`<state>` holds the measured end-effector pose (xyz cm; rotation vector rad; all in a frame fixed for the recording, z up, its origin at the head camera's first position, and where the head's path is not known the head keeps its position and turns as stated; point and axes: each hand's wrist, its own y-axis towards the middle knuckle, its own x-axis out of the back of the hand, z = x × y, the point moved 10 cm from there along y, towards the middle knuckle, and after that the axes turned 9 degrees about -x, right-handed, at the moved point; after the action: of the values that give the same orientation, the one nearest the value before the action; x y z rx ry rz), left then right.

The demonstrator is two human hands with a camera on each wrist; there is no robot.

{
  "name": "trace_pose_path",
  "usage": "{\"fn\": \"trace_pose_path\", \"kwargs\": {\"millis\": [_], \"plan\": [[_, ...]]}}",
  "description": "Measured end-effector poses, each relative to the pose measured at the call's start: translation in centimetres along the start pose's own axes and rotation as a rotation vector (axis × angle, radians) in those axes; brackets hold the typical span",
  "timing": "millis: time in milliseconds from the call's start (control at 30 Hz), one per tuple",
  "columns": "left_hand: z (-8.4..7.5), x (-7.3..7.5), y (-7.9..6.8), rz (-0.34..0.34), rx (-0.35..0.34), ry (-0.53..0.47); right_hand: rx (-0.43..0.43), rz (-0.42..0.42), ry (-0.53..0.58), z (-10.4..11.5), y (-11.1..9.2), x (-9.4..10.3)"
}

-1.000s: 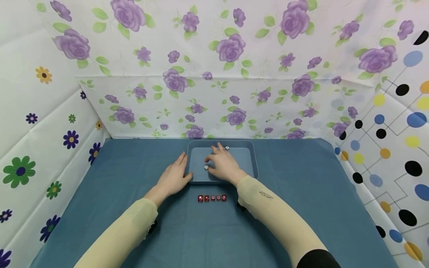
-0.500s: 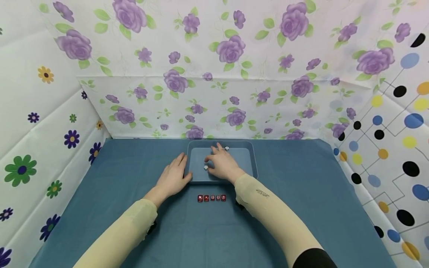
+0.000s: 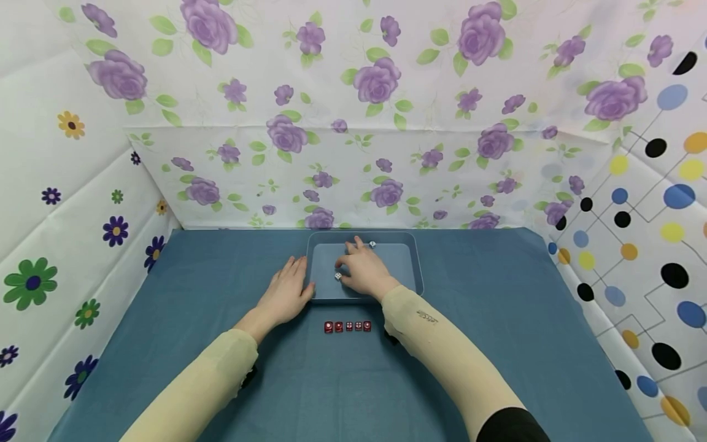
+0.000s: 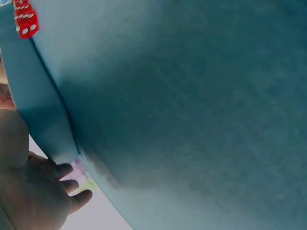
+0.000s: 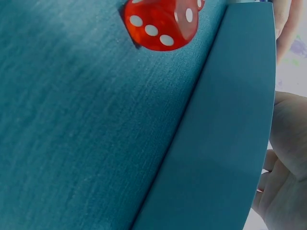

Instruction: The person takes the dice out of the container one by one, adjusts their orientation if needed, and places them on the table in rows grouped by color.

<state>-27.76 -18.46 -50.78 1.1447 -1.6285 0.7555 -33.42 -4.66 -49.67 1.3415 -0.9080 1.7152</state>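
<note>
with left hand [image 3: 283, 293] straight-fingered, likely steadying tray [image 3: 402, 267]; right hand [image 3: 364, 270] inside, beside white die [image 3: 338, 276], cannot tell if pinching.

Five red dice [image 3: 349, 326] are lying in one row on the near side of one tray [image 3: 407, 270]. Two white dice are showing inside it: one near white die [image 3: 338, 276] and one far white die [image 3: 372, 244]. Two hands are appearing, one left hand [image 3: 283, 291] and one right hand [image 3: 364, 268], and two pale sleeves [image 3: 199, 383] are covering the arms. One blue cloth [image 3: 480, 282] is spreading beneath, and three patterned sheets [image 3: 353, 156] are hanging: one left, one far, one right.
</note>
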Motion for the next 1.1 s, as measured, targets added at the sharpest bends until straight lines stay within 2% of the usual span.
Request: {"fn": "trace_pose_path", "kwargs": {"millis": [133, 300, 633, 900, 1100], "plan": [[-0.3, 0.4, 0.0, 0.014, -0.029, -0.030, 0.000, 0.008, -0.015, 0.1, 0.0, -0.1], [-0.2, 0.5, -0.3, 0.037, -0.027, -0.080, -0.008, 0.020, -0.037, 0.1, 0.3, -0.5], [0.2, -0.7, -0.4, 0.050, -0.005, -0.138, 0.031, -0.011, -0.042, 0.5, -0.1, -0.2], [-0.5, -0.7, -0.5, 0.064, -0.043, -0.094, 0.038, -0.014, -0.055, 0.6, -0.2, -0.2], [-0.3, -1.2, -0.3, 0.081, -0.042, -0.074, 0.043, -0.033, -0.053, 0.8, -0.3, 0.0]]}}
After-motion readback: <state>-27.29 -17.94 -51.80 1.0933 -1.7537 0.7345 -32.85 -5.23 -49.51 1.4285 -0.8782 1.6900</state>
